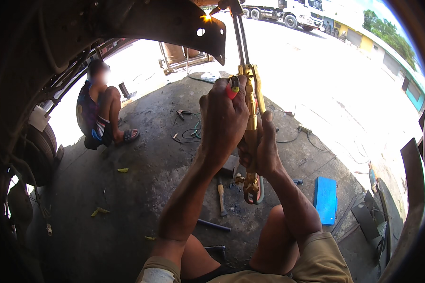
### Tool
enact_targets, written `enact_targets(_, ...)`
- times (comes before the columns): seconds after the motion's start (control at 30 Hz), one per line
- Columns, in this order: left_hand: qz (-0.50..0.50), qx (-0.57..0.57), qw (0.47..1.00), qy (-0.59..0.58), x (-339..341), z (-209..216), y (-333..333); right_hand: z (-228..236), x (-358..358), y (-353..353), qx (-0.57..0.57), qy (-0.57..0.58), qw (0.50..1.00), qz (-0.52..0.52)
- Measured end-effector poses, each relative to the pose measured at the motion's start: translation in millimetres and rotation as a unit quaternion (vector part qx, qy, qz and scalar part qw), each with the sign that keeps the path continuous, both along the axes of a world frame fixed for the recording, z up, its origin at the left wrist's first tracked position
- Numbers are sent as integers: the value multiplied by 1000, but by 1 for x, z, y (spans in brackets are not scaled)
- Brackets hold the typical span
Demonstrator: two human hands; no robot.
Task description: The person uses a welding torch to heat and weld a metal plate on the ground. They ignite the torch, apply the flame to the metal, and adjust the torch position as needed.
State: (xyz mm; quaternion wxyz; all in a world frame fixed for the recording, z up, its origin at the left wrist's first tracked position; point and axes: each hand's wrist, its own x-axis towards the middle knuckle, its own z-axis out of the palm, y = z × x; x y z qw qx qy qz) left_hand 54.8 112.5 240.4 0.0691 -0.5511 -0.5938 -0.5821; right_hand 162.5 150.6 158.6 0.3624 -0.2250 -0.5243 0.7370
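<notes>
My right hand [265, 148] is wrapped round the brass body of a cutting torch [251, 101], its thumb by the long lever. The torch stands upright, its twin tubes rising to an angled head at the top edge. My left hand [222, 118] is closed on a small red and yellow-green lighter [232, 88], right beside the torch body; whether it also grips the torch is hidden. Next to the torch tip, an orange glow [206, 18] shows on a dark steel plate [184, 33] with round holes. Valve knobs and hoses show below my right hand.
A hammer [221, 195], a blue case [325, 200] and scrap metal [367, 217] lie on the concrete. Hoses and cables [311, 137] trail across the floor. Another person [101, 106] squats at left, near a vehicle tyre [41, 148]. A white truck [293, 13] stands beyond.
</notes>
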Motion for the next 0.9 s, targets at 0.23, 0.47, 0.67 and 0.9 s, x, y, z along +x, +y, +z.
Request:
enact_targets(0.23, -10, 15, 1000, -9, 0, 0, -1, 1, -2, -2, -12, 0, 1000, 0)
enact_targets(0.47, -12, 10, 1000, -8, 0, -1, -4, -3, -3, -1, -13, 3, 1000, 7)
enact_targets(0.67, -12, 12, 1000, -1, -1, -3, -3, -7, -4, 1, -13, 7, 1000, 5)
enact_targets(0.9, -10, 11, 999, -29, -1, -7, -1, -7, -5, 0, -1, 15, 1000, 2)
